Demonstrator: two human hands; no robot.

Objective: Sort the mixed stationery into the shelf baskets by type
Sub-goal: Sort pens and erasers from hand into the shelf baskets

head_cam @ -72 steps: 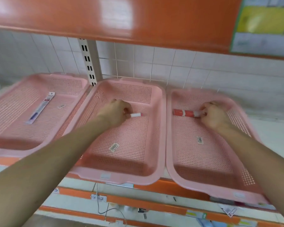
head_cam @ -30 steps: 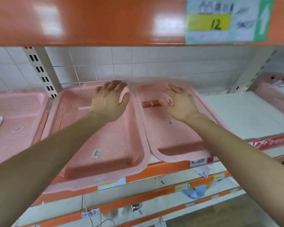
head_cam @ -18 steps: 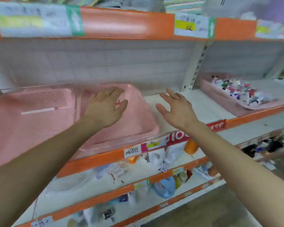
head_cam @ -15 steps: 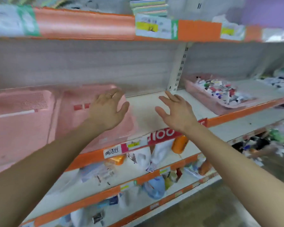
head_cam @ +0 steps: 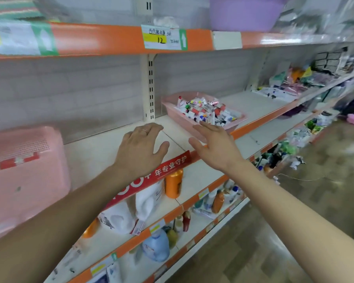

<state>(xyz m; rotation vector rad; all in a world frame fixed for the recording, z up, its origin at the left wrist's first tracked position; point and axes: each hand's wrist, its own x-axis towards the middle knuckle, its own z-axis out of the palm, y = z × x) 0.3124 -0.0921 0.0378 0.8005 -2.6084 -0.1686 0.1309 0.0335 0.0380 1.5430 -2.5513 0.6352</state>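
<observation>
Left basket [head_cam: 25,180] blurred, cut off

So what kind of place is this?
Most likely a shop. The orange shelf edge carries a price tag, bottles of cleaning liquid stand below, and a pink basket holds mixed stationery.

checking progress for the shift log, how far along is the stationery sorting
Barely begun. Done: one red item lies in the near-empty pink mesh plastic basket at left. In hand: nothing; the left hand and right hand are open, over the white shelf. Left: the heaped pink basket of mixed stationery.
</observation>
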